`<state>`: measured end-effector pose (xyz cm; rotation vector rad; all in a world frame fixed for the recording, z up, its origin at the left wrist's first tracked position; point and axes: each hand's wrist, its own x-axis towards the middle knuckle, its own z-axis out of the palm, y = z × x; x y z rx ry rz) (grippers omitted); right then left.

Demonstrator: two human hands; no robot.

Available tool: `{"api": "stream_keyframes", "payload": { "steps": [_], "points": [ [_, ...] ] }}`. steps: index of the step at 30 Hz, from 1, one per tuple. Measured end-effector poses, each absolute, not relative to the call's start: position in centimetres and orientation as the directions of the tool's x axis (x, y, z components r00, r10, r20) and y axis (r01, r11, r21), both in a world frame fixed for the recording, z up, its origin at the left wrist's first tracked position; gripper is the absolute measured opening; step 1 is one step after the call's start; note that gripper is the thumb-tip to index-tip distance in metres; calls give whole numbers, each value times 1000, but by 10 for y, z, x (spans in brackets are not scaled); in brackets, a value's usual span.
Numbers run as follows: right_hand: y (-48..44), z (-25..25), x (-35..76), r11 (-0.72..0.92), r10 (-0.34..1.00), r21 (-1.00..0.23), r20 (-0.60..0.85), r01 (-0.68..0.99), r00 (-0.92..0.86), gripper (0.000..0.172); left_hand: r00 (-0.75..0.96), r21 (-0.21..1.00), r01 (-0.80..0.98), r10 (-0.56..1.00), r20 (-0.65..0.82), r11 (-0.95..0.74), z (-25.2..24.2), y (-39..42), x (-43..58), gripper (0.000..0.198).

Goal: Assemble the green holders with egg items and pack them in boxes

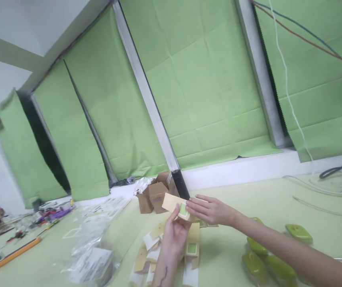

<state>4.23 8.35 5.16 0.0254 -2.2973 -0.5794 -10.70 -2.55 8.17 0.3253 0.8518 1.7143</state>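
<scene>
My left hand [175, 235] is closed around a tan card with a green square [171, 202], thumb on its face, and holds it tilted above the table. The square has a white border. My right hand [214, 211] lies with stretched fingers against the right end of the card, its thumb hidden. Below, tan and white folded cards [142, 257] lie in a loose pile, partly covered by my left forearm. Another card with a green square [192, 249] lies just right of that forearm.
Several green rounded cases [254, 265] lie at right, partly behind my right forearm. Brown cardboard boxes [157, 195] stand behind my hands. Clear plastic bags with white contents [93, 265] and an orange bar [12, 255] are at left. White cables [323, 203] cross the back right.
</scene>
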Motion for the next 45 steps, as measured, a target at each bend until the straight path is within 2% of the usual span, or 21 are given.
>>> {"api": "stream_keyframes", "payload": {
  "steps": [2,5,9,13,15,18,20,24,26,28,30,32,34,37,39,42,45],
  "points": [
    [89,47,29,926,-74,321,674,201,-735,25,-391,776,-622,901,-189,-108,84,-27,-125,15],
    [101,36,16,926,192,125,657,356,-729,23,-521,916,-378,848,-94,-131,84,-25,-154,19],
    [123,13,17,818,548,-122,467,563,-695,32,-591,999,45,806,37,-12,80,-20,-189,27],
    [141,-2,34,705,709,-265,230,658,-667,28,-583,888,420,806,106,187,76,-18,-211,34],
    [144,-2,48,663,744,-311,181,680,-643,28,-566,783,572,808,164,242,79,-14,-214,57],
    [134,5,75,632,770,-359,195,687,-607,28,-442,629,753,857,266,193,89,-6,-197,103],
    [118,12,93,636,768,-383,238,670,-594,26,-274,551,831,917,290,74,91,-3,-169,113],
    [74,21,127,686,723,-437,314,582,-616,23,104,518,835,977,185,-187,80,-3,-95,122],
    [50,21,143,715,688,-488,362,501,-629,23,303,558,761,942,146,-332,70,-6,-65,94],
    [30,22,160,738,642,-553,397,387,-656,23,386,577,714,911,147,-395,61,-13,-48,63],
    [15,25,174,714,628,-627,379,311,-679,27,374,573,721,915,150,-389,52,-20,-40,51],
    [7,33,183,670,659,-665,328,330,-677,25,350,554,747,926,139,-366,46,-28,-37,51],
    [5,43,185,677,674,-620,306,396,-673,24,347,521,774,929,124,-359,41,-33,-34,51],
    [12,56,178,737,636,-490,272,465,-722,21,352,482,799,929,112,-360,42,-38,-30,50],
    [18,60,171,746,626,-468,252,474,-738,16,340,486,801,934,112,-350,46,-42,-30,51],
    [25,58,163,759,592,-494,251,424,-766,1,310,560,765,944,112,-318,56,-47,-36,55],
    [27,49,152,758,572,-552,308,348,-760,9,296,657,685,945,143,-314,61,-49,-43,54]
  ]
}}
